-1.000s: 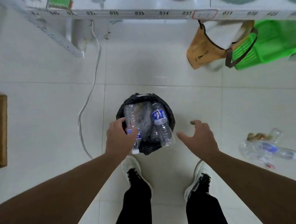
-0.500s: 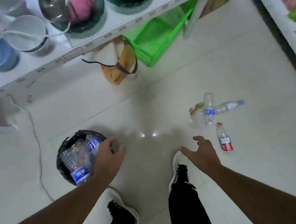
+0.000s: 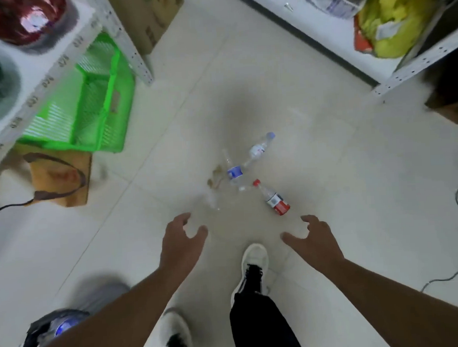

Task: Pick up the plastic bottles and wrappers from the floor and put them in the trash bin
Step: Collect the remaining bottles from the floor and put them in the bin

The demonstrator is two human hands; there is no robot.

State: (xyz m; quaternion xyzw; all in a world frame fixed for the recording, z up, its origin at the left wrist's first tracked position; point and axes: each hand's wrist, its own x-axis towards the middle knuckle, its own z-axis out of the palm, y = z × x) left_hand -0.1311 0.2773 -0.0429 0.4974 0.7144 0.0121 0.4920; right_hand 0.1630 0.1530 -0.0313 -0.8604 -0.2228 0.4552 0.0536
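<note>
Red-label bottle [image 3: 274, 199] lies flat, cap toward upper left.

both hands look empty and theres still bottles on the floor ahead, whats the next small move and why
Probably step forward and reach the right hand down to the red-labelled bottle. It lies on the floor nearest that hand, apart from the other bottles. Both the right hand and the left hand hold nothing, fingers loosely spread, and the trash bin sits behind at the lower left.
</note>
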